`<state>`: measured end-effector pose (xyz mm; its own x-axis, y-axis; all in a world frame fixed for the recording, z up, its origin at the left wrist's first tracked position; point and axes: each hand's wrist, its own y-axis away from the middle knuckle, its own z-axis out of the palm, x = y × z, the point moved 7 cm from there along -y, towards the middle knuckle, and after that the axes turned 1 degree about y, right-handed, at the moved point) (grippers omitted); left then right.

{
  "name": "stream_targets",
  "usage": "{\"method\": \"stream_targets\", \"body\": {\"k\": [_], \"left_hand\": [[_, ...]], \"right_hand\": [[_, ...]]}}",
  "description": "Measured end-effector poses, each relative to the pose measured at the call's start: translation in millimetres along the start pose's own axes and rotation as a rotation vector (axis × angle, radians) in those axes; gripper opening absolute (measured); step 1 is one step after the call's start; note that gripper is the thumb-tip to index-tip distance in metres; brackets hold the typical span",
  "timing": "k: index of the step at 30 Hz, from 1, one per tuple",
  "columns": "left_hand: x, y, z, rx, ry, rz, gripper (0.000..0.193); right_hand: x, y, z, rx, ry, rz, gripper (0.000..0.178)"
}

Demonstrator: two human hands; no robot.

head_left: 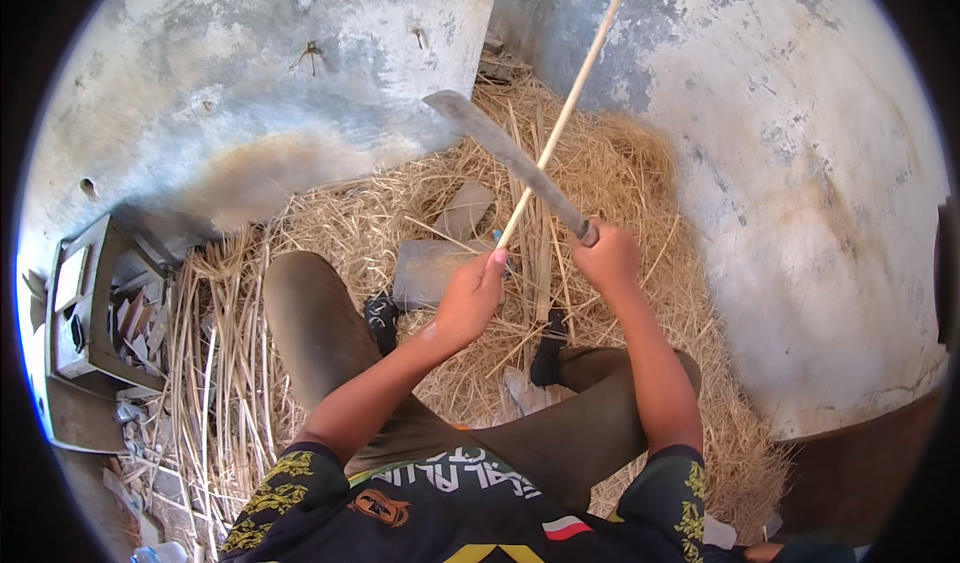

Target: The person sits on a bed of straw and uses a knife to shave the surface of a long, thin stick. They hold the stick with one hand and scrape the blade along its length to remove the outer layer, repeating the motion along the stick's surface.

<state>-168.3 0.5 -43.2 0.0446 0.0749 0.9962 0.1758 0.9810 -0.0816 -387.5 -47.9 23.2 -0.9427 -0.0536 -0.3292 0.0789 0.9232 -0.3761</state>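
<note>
A long, pale wooden or bamboo stick [575, 93] slants up and away to the right, its lower end gripped in my left hand [470, 301]. The fingers of my right hand [608, 257] are closed round the short handle of a machete [490, 141]. Its broad, worn blade points up and to the left and crosses the stick above my left hand. Whether the edge touches the stick I cannot tell. Below the hands, a flat grey block [425, 275] lies between my feet.
Straw-like shavings [630, 168] cover the floor around my bent legs. Long split strips [235, 383] lie in a heap at left. A wooden cabinet [105, 368] with scraps inside stands at far left. Stained walls [800, 213] rise at the back and right.
</note>
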Motion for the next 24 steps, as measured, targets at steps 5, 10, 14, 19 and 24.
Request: {"method": "stream_targets", "body": {"k": [5,10,14,19,24], "left_hand": [[-36,-2,-12,0.033,-0.011,-0.068,0.045],[-34,8,-11,0.021,-0.016,-0.075,0.045],[-22,12,-4,-0.071,0.244,-0.276,0.043],[-21,14,-1,-0.141,0.457,-0.361,0.039],[-24,35,7,-0.132,0.609,-0.459,0.035]], "right_hand": [[-22,27,33,-0.039,0.027,-0.21,0.021],[-13,27,45,-0.043,0.095,-0.328,0.018],[-19,20,39,0.014,0.142,-0.365,0.019],[-16,22,37,-0.023,0.161,-0.359,0.018],[-14,25,35,-0.05,0.118,-0.245,0.019]]}}
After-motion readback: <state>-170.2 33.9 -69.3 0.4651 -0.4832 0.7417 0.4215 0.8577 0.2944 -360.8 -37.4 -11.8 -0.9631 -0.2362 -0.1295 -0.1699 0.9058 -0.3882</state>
